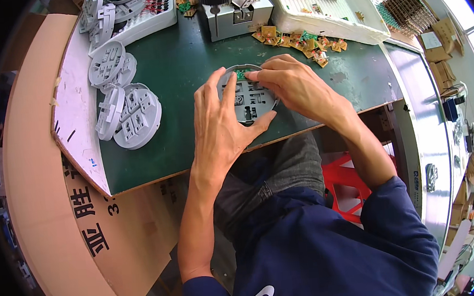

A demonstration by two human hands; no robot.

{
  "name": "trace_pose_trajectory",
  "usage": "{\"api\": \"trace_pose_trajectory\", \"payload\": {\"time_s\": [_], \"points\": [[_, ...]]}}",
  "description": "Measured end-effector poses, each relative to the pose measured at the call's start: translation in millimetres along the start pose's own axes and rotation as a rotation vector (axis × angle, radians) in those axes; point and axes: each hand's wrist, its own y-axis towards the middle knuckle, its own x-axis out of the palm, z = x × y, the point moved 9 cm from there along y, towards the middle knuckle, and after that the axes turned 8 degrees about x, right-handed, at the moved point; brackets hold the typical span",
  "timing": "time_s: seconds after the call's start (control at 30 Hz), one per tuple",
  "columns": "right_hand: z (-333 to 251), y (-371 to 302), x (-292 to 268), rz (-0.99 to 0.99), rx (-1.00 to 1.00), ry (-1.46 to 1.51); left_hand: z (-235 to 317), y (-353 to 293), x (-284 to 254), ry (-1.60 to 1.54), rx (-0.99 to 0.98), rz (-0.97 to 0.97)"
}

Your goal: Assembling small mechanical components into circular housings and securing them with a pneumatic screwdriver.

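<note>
A round grey plastic housing with moulded slots and compartments lies in front of me at the table's near edge. My left hand wraps round its left side, its thumb along the lower rim and a fingertip near a small green circuit board. That board sits at the housing's far end, partly hidden by fingers. From the right, my right hand grips the upper right rim, with one fingertip pressing on the board's right end.
More grey housings lie stacked at left. Behind are a white foam tray with wired parts, a metal box-shaped machine, loose small circuit boards and another foam tray. A red stool stands below the table.
</note>
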Motion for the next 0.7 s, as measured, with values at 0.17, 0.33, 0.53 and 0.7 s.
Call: {"api": "trace_pose_trajectory", "payload": {"time_s": [0.17, 0.33, 0.53, 0.7], "points": [[9, 4, -1, -0.085, -0.013, 0.059, 0, 0, -3, 0.021, -0.017, 0.01], [16, 47, -63, 0.317, 0.086, 0.522, 3, 2, 1, 0.054, 0.029, 0.012], [-61, 148, -118, 0.116, -0.177, 1.068, -2, -2, 0, 0.045, 0.002, -0.01], [-34, 164, -118, 0.245, -0.134, 1.135, 0, 3, 5, -0.001, -0.021, -0.039]]}}
